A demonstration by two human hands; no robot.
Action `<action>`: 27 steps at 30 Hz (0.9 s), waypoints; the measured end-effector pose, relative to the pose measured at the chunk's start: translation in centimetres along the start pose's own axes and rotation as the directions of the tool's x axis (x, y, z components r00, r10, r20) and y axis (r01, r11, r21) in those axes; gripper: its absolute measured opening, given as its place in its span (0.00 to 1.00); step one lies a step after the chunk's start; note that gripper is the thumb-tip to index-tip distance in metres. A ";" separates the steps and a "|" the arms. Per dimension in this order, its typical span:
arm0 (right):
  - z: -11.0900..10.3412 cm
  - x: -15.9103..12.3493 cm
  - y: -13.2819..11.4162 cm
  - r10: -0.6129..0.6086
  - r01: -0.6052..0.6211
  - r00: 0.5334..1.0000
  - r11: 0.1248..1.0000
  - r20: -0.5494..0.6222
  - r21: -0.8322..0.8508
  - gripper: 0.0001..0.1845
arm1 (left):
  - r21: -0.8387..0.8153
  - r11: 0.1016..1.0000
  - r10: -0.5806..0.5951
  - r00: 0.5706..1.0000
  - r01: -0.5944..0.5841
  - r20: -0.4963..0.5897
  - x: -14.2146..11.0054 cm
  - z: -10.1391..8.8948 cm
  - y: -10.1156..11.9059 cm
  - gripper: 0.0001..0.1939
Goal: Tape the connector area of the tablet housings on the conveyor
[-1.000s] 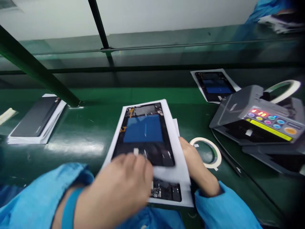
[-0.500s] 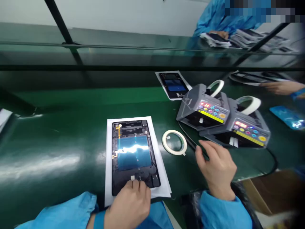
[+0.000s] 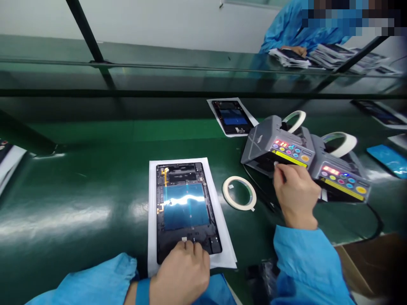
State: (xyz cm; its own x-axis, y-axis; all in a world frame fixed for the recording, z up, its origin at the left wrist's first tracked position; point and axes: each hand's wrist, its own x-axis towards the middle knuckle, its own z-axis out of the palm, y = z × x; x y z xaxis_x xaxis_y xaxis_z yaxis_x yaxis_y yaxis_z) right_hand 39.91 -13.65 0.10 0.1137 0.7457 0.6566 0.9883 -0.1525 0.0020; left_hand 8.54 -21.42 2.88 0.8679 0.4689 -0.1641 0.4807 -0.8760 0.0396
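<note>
An opened tablet (image 3: pixel 187 212), with a blue battery area and an orange flex cable, lies on white sheets (image 3: pixel 227 250). My left hand (image 3: pixel 182 271) is closed at its lower edge, fingers curled over the frame; the fingertips are hidden. At the front of the left-hand tape dispenser (image 3: pixel 263 137), my right hand (image 3: pixel 297 192) pinches a small white piece of tape (image 3: pixel 276 164). Whether that piece is free of the machine's mouth is unclear. A roll of cream tape (image 3: pixel 226 192) lies flat between the tablet and the dispensers.
A second tape dispenser (image 3: pixel 343 173) stands close on the right. Behind them lies another opened tablet (image 3: pixel 233 118) on paper. A blue packet (image 3: pixel 386 159) is at the far right, a cardboard box (image 3: pixel 362 262) at lower right. Across the bench, a person (image 3: pixel 286 29) in blue handles stacked items.
My right hand has moved forward from beside the tape roll to the left dispenser's front and closed on the tape. My left hand stays at the tablet. The other person's hand at right has left view.
</note>
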 end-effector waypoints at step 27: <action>2.3 1.8 -10.5 -0.514 -0.255 0.711 0.448 0.480 0.857 0.21 | 0.193 0.979 0.088 0.990 -0.066 -0.108 10.0 -2.0 -11.7 0.12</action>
State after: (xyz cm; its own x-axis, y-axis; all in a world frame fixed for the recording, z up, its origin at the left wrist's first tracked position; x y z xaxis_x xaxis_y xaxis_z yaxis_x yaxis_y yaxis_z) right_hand 30.00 -9.22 -0.54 -0.3782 0.9199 0.1034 0.5004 0.2971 -0.8132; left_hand 11.90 -6.27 2.72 0.9153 0.3994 -0.0529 0.3891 -0.9104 -0.1407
